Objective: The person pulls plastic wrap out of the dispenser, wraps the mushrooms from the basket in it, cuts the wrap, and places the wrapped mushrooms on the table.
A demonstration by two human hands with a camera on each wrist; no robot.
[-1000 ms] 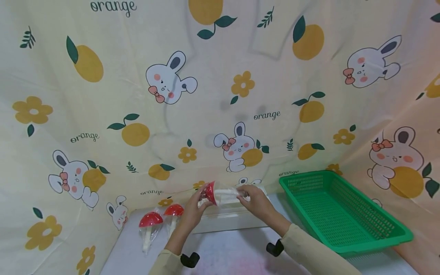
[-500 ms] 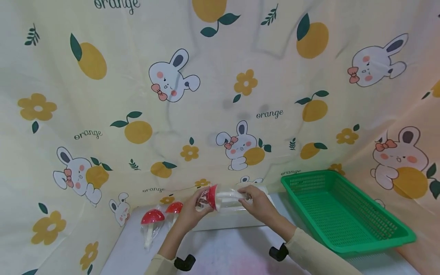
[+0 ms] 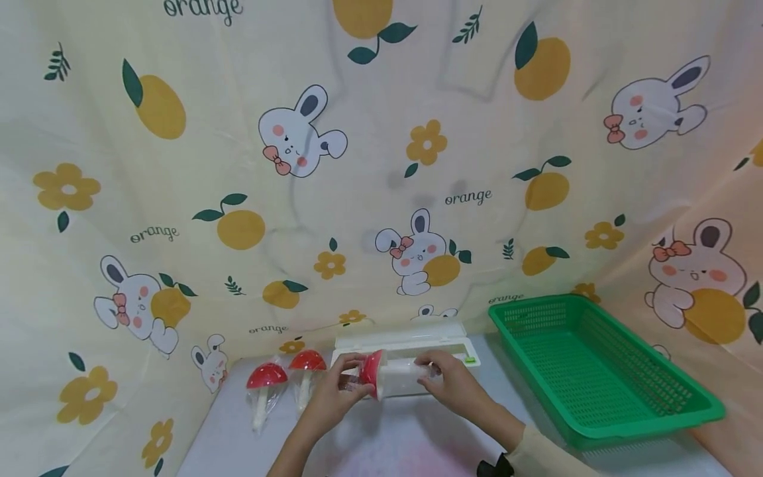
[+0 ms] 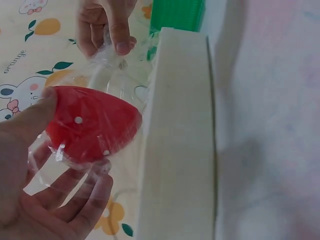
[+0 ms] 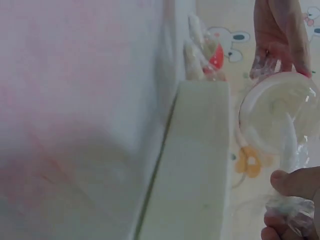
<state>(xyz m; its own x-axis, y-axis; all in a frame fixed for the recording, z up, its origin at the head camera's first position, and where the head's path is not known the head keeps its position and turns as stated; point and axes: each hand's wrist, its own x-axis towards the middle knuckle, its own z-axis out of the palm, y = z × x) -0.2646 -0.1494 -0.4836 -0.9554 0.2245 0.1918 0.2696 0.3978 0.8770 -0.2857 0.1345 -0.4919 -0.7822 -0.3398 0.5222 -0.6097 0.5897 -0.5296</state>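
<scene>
A toy mushroom with a red, white-dotted cap and white stem lies sideways in clear plastic wrap between my hands, in front of a long white box. My left hand grips the cap, its thumb and fingers spread around the red dome in the left wrist view. My right hand pinches the wrap at the stem end, as the right wrist view shows with the thumb over bunched film. The cap's pale underside faces the right wrist camera.
Two wrapped red-capped mushrooms, one nearer and one farther, lie left of the white box. That box has a raised lid and a small green piece at its right end. A green basket stands on the right, before a printed cloth backdrop.
Both hands have come down and nearer with the mushroom. The white box's opening and green piece behind them now show. The other mushrooms stay in place.
</scene>
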